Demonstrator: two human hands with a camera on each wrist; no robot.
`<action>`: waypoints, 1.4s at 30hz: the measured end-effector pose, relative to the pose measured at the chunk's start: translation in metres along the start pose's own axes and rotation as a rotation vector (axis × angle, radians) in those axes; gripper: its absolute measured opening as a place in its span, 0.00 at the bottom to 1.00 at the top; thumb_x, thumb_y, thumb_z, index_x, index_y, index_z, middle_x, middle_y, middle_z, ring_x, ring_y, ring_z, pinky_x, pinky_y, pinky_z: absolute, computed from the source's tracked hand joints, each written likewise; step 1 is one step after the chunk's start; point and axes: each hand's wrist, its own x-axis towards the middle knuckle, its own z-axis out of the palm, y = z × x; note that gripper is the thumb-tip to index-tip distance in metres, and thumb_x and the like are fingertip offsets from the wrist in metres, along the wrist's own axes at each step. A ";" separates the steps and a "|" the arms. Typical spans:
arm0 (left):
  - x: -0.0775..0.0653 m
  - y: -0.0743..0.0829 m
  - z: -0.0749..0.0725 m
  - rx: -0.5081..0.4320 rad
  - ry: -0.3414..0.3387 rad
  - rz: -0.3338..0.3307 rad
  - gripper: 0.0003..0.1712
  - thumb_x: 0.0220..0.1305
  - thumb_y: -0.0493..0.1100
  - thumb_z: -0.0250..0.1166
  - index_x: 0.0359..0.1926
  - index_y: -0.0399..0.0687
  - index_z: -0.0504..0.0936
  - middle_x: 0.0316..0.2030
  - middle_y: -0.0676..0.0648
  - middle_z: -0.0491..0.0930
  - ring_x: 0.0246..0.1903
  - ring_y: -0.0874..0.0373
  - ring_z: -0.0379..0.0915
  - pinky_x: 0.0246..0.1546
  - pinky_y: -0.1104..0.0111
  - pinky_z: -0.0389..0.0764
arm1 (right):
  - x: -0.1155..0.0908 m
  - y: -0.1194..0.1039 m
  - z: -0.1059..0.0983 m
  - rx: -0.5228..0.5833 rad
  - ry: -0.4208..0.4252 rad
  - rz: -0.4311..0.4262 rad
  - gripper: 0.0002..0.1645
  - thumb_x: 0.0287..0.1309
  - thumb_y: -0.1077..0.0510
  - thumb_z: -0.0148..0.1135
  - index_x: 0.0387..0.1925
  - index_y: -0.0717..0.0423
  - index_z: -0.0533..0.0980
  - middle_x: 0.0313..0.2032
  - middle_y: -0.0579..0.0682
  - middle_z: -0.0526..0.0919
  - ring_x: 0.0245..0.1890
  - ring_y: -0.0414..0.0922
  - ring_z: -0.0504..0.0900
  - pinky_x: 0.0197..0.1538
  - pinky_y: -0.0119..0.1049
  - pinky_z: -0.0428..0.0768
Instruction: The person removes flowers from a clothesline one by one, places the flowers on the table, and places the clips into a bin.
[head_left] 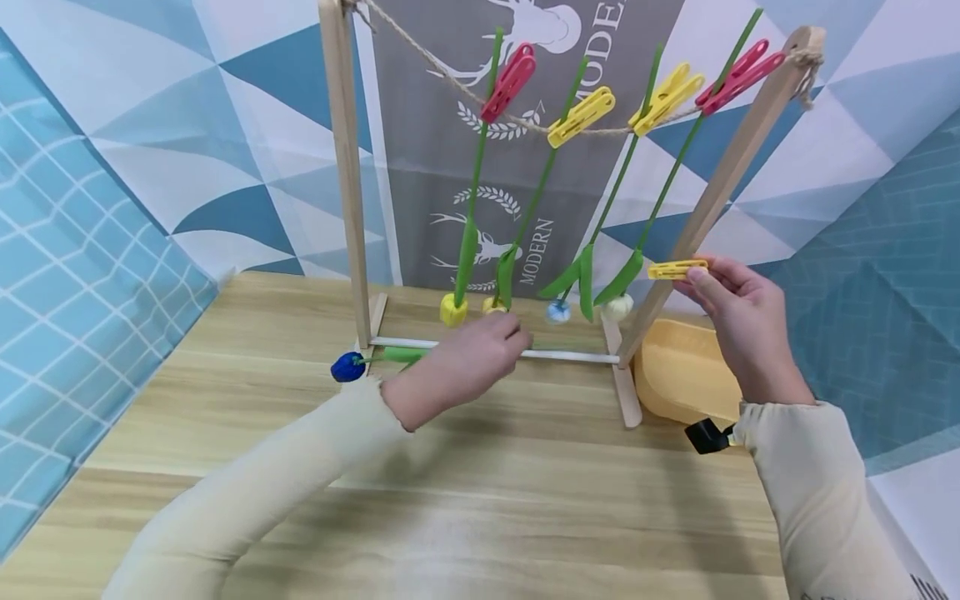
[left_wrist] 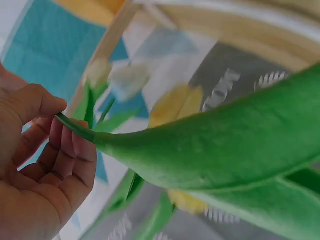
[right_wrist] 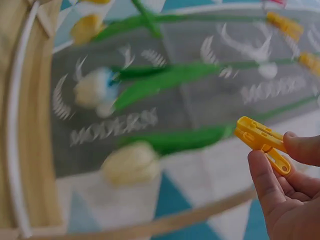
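My left hand [head_left: 472, 354] pinches the green stem of an artificial tulip with a dark blue bloom [head_left: 348, 367], which lies sideways low by the rack's bottom bar. In the left wrist view the tulip's broad green leaf [left_wrist: 200, 145] stretches away from the thumb and fingers. Up beside the rack's right post, my right hand [head_left: 750, 325] holds a yellow clothespin [head_left: 675, 270] between thumb and fingers. Several tulips hang bloom-down from a twine [head_left: 420, 52], among them a yellow one [head_left: 453, 310] and a cream one [head_left: 618, 307], clipped by red clothespins [head_left: 510, 82] and yellow ones [head_left: 582, 117].
A wooden rack with a left post [head_left: 347, 167], a right post [head_left: 723, 179] and a white bottom bar [head_left: 573, 356] stands on the wood-patterned table [head_left: 465, 517]. Behind the right post sits a yellow-orange basin [head_left: 678, 367]. Patterned cloth [head_left: 247, 158] backs the scene.
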 end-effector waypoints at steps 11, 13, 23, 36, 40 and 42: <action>0.001 0.015 0.049 0.179 -0.132 0.056 0.13 0.56 0.27 0.57 0.39 0.46 0.79 0.35 0.49 0.75 0.33 0.57 0.72 0.29 0.69 0.78 | 0.009 0.054 -0.048 -0.025 0.053 0.147 0.27 0.52 0.49 0.64 0.52 0.57 0.72 0.45 0.45 0.73 0.40 0.32 0.82 0.44 0.19 0.77; 0.001 0.017 0.054 0.177 -0.144 0.059 0.13 0.55 0.27 0.57 0.38 0.46 0.79 0.35 0.49 0.75 0.34 0.57 0.73 0.29 0.69 0.78 | 0.008 0.059 -0.054 -0.027 0.049 0.161 0.28 0.52 0.49 0.64 0.53 0.56 0.71 0.46 0.44 0.72 0.41 0.32 0.82 0.44 0.18 0.77; 0.008 0.024 0.083 0.162 -0.145 0.060 0.12 0.55 0.29 0.58 0.37 0.48 0.80 0.33 0.50 0.75 0.35 0.58 0.73 0.29 0.69 0.78 | 0.008 0.086 -0.080 -0.243 -0.038 0.282 0.39 0.56 0.42 0.59 0.63 0.58 0.63 0.46 0.35 0.73 0.42 0.25 0.80 0.41 0.15 0.75; 0.010 0.035 0.112 0.184 -0.251 0.040 0.11 0.57 0.32 0.60 0.38 0.51 0.80 0.35 0.51 0.75 0.34 0.61 0.73 0.26 0.72 0.77 | 0.022 0.135 -0.095 -0.384 -0.136 0.413 0.47 0.61 0.45 0.57 0.71 0.62 0.47 0.37 0.28 0.77 0.40 0.24 0.80 0.60 0.35 0.73; 0.009 0.036 0.119 0.178 -0.279 0.024 0.10 0.59 0.34 0.59 0.39 0.53 0.80 0.36 0.52 0.75 0.36 0.59 0.74 0.29 0.71 0.77 | 0.026 0.140 -0.093 -0.393 -0.159 0.402 0.44 0.62 0.48 0.56 0.70 0.65 0.49 0.36 0.31 0.78 0.40 0.27 0.81 0.49 0.23 0.77; 0.009 0.036 0.121 0.171 -0.298 0.014 0.10 0.60 0.34 0.59 0.39 0.53 0.80 0.36 0.52 0.76 0.37 0.59 0.74 0.30 0.70 0.78 | 0.029 0.142 -0.093 -0.456 -0.183 0.393 0.42 0.63 0.47 0.54 0.69 0.65 0.51 0.36 0.30 0.78 0.40 0.26 0.80 0.48 0.24 0.78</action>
